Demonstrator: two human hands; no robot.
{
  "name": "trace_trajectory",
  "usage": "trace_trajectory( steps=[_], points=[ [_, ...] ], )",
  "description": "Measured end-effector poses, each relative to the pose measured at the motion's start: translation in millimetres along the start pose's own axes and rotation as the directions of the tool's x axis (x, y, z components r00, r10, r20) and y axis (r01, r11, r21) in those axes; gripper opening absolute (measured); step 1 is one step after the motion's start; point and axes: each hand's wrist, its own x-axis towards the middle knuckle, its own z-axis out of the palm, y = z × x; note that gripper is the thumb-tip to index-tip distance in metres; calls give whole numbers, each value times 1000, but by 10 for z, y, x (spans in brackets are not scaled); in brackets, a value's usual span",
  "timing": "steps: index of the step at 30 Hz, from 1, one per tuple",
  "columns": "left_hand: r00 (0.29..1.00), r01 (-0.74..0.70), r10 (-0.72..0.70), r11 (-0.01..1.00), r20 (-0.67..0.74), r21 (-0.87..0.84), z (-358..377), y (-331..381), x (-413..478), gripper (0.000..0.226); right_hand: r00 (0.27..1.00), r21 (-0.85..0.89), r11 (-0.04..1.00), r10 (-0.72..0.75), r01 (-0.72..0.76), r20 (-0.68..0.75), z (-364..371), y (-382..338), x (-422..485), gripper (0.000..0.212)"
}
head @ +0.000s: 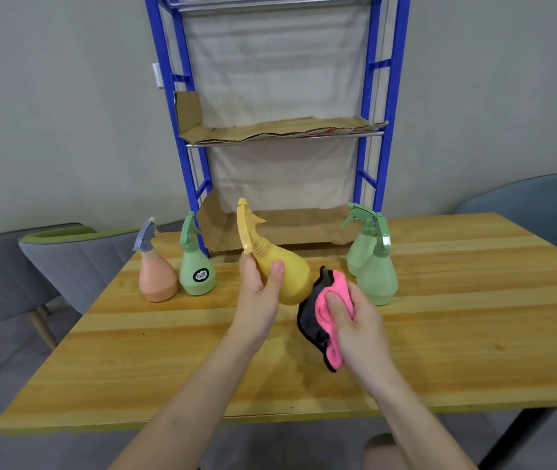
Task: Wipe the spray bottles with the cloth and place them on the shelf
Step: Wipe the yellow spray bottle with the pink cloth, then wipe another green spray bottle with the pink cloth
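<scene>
Left hand [260, 290] grips the tilted yellow spray bottle [289, 271] by neck and shoulder, over the table [456, 334] toward its far edge. Right hand [358, 323] is clenched round the pink-and-black cloth [312, 320] beside the bottle's base; contact unclear.

Risks:
- The blue shelf [199, 178] has a wavy cardboard liner [270, 130], so a bottle may tip.
- The right arm may knock the two green bottles [377, 278] at the far edge.

Tilted yellow spray bottle [293, 279]; bunched pink-and-black cloth [319, 317] just beside it

Left bottles [197, 269] and right bottles [377, 279] stand on the table [473, 334], flanking the held bottle [287, 269] and cloth [311, 320], before the shelf [377, 64].
</scene>
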Motion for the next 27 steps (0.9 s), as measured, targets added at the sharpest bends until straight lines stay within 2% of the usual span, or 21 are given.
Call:
trace_trajectory(
  steps=[2,5,9,15,21,24,27],
  points=[
    [999,36,-35,993,-8,115,38,-101,109,26,999,-6,999,35,-35,-10,-109,8,36,29],
    [998,56,-60,967,8,249,195,-229,260,28,994,37,995,90,-88,-69,-243,0,103,26],
    [998,39,-52,921,22,387,451,-428,494,31,982,25,1000,-3,8,-190,-398,23,188,23],
    [997,20,-47,908,56,419,796,-614,768,26,967,15,999,-43,49,-253,-532,148,350,31],
    [993,66,-105,856,47,512,1100,-877,982,46,968,27,1000,-2,10,-252,-564,252,436,29],
    [990,121,-139,875,4,468,1171,-900,1090,61,966,24,1000,-8,14,-257,-577,277,454,30],
    [980,189,-194,877,-33,441,1227,-879,1192,62,965,24,1000,-2,8,-262,-580,307,470,29]
  ],
)
